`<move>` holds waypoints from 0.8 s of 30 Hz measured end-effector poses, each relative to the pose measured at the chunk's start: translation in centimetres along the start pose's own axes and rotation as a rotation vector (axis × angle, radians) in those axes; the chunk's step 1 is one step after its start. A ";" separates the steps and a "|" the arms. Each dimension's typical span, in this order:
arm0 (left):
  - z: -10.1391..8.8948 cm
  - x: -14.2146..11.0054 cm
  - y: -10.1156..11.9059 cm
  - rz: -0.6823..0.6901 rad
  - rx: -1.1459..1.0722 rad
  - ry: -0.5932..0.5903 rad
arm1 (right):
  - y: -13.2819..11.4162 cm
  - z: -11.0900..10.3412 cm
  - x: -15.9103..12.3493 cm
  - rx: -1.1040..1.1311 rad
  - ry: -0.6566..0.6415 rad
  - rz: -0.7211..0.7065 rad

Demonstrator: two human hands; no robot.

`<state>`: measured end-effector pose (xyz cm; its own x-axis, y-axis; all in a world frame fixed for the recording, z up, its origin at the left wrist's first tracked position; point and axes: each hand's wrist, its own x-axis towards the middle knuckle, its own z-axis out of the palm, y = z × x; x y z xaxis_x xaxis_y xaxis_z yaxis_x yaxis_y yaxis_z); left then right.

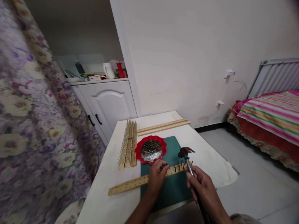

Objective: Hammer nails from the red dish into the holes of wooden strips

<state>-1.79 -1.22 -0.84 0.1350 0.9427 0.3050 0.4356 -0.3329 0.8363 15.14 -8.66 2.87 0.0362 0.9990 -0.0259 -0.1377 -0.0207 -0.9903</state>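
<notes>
Head view: I find the perforated wooden strip (130,184) lying across the green mat (174,146), its left end resting beyond the mat on the white table (102,179). The strip's left portion shows rows of small holes; its right portion carries a group of dark standing nails (179,168), some upright, some slightly tilted.

I note the left hand (157,175) over the middle of the strip, its fingers pinched around a dark nail just beside the standing group. The right hand (202,182) is clenched around the handle of the hammer (187,161). The hammer's head is uppermost, with the claw directed right; I cannot determine its clearance from the nails.

Behind the left hand, I record a scalloped red dish (138,150) overlapping the mat's edge, filled with loose nails, dark toward the back and silvery toward the front. Left of it, nail-studded strips (128,146) lie side by side, points up. Farther back, two narrow wooden strips (163,127) lie near the wall (173,77).
</notes>
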 end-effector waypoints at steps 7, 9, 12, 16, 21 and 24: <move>0.3 0.0 -0.1 0.049 0.111 -0.023 | 0.4 0.3 -0.2 -0.016 -0.031 -0.003; 0.4 0.1 -0.2 0.045 0.139 -0.033 | 0.4 0.3 -0.2 -0.007 -0.032 0.009; 0.6 0.2 -0.4 0.051 0.163 -0.037 | 0.3 0.3 -0.2 -0.004 -0.045 0.010; 0.8 0.2 -0.6 0.066 0.193 -0.046 | 0.3 0.3 -0.3 -0.041 -0.103 0.032; 1.0 0.2 -0.8 0.050 0.249 -0.053 | 0.7 1.1 -0.3 -0.113 -0.173 0.023; 1.0 0.2 -0.9 0.058 0.235 -0.046 | 1.1 1.5 -0.1 -0.160 -0.176 0.007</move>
<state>-1.22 -0.73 -1.98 0.2038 0.9241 0.3233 0.6204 -0.3774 0.6876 13.48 -8.76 2.04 -0.1394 0.9900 -0.0223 0.0216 -0.0195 -0.9996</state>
